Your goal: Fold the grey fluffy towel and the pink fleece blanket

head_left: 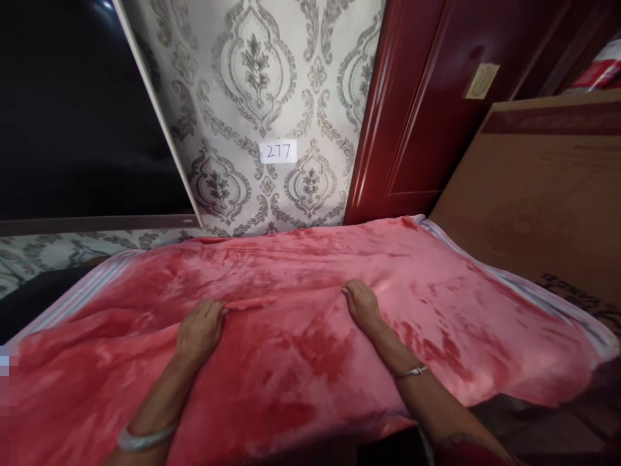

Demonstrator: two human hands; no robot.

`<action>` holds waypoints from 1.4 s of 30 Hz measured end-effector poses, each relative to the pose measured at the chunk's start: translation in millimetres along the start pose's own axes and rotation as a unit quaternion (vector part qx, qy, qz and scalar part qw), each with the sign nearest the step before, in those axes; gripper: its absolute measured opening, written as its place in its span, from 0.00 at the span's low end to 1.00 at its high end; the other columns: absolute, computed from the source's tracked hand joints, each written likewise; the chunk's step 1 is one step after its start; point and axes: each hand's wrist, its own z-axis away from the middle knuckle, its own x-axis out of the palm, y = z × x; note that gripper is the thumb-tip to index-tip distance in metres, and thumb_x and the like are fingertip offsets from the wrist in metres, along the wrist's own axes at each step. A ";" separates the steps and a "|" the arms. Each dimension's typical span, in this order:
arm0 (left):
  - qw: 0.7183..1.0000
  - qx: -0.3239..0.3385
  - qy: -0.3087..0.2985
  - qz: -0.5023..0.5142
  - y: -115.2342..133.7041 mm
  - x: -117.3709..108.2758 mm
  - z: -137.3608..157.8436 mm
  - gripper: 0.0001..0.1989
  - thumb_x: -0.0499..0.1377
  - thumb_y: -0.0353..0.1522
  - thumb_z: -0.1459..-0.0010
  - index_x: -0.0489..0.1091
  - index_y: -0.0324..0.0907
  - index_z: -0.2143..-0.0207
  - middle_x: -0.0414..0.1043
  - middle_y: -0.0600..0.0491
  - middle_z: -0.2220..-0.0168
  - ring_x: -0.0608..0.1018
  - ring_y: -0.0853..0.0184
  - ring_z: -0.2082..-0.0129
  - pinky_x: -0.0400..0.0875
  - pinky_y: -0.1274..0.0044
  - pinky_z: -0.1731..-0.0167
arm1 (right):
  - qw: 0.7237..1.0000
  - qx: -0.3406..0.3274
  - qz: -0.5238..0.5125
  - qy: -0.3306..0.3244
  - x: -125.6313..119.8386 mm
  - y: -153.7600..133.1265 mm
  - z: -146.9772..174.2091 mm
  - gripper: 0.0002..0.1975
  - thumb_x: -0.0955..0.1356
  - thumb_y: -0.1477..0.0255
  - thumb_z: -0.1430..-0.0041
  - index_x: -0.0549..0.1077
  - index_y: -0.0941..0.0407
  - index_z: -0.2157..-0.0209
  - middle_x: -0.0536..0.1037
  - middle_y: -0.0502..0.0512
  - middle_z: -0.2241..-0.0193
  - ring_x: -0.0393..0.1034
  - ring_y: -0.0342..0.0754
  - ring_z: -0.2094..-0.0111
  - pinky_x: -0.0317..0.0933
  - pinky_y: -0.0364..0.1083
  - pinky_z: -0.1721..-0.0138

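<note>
A pink-red plush blanket (301,349) lies spread over a wide surface, with striped edging at its left and right sides. Near its middle my left hand (201,327) is closed, pinching a raised fold of the fabric. My right hand (361,303) also grips the blanket, a little farther to the right, and the cloth is drawn into a ridge between both hands. A pale bangle (147,438) circles my left wrist, and a thin silver bracelet (410,372) my right. The surface under the blanket is mostly hidden.
A large dark television screen (82,116) stands at the back left. Patterned wallpaper (257,84) bears a paper label (278,151) reading "277". To the right are a dark red door (412,110) and a big cardboard box (543,188) beside the blanket's edge.
</note>
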 end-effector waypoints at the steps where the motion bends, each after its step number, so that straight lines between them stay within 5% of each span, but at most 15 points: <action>1: 1.000 -0.006 -0.014 -0.004 0.3 0.0 0.4 0.15 0.48 0.35 0.34 0.66 0.47 0.74 0.71 0.51 0.75 0.74 0.61 0.73 0.68 0.71 0.70 | 1.000 -0.001 0.003 0.001 0.9 -0.6 0.4 0.19 0.56 0.66 0.28 0.73 0.54 0.67 0.76 0.58 0.69 0.69 0.52 0.65 0.63 0.49 0.61; 8: 1.000 0.000 0.006 -0.001 4.1 -3.4 3.9 0.19 0.46 0.38 0.32 0.63 0.47 0.76 0.71 0.52 0.78 0.75 0.64 0.76 0.67 0.73 0.72 | 0.999 0.020 0.008 0.042 -6.7 -6.3 2.9 0.22 0.57 0.62 0.28 0.71 0.53 0.73 0.74 0.56 0.75 0.68 0.49 0.71 0.60 0.46 0.67; 13: 0.999 -0.008 -0.047 0.015 2.2 -1.8 3.5 0.21 0.44 0.40 0.31 0.63 0.47 0.76 0.71 0.54 0.79 0.75 0.64 0.79 0.68 0.73 0.73 | 0.999 -0.022 -0.028 -0.018 -17.7 -9.1 4.0 0.22 0.61 0.54 0.32 0.68 0.53 0.74 0.71 0.53 0.77 0.65 0.48 0.74 0.57 0.46 0.70; 20: 1.000 0.003 -0.003 0.019 2.7 -6.6 3.3 0.21 0.46 0.41 0.31 0.64 0.47 0.77 0.71 0.55 0.79 0.74 0.65 0.79 0.67 0.74 0.74 | 0.993 -0.063 -0.012 -0.098 -21.2 -10.5 5.4 0.23 0.61 0.52 0.32 0.68 0.53 0.74 0.72 0.54 0.73 0.66 0.49 0.70 0.58 0.47 0.67; 25: 1.000 0.020 -0.004 0.016 3.5 -7.3 4.7 0.22 0.45 0.39 0.30 0.66 0.45 0.76 0.71 0.54 0.79 0.74 0.65 0.79 0.67 0.74 0.74 | 0.996 -0.058 -0.025 -0.058 -22.1 -8.6 6.0 0.25 0.57 0.55 0.28 0.68 0.53 0.75 0.72 0.54 0.74 0.67 0.48 0.70 0.59 0.46 0.67; 33: 0.993 0.096 -0.057 0.049 9.9 -5.5 14.3 0.23 0.51 0.49 0.34 0.73 0.40 0.55 0.76 0.45 0.62 0.78 0.60 0.64 0.73 0.72 0.65 | 0.997 -0.025 -0.053 -0.054 -20.2 2.2 11.0 0.24 0.60 0.55 0.30 0.73 0.54 0.72 0.74 0.55 0.74 0.67 0.49 0.70 0.60 0.47 0.67; 42: 0.995 0.086 -0.052 0.025 11.7 -0.3 13.6 0.21 0.46 0.37 0.29 0.71 0.43 0.72 0.69 0.51 0.74 0.71 0.66 0.73 0.65 0.75 0.69 | 0.996 -0.074 -0.040 -0.025 -21.9 -1.6 13.7 0.18 0.62 0.61 0.30 0.79 0.55 0.53 0.78 0.61 0.60 0.71 0.54 0.58 0.66 0.53 0.56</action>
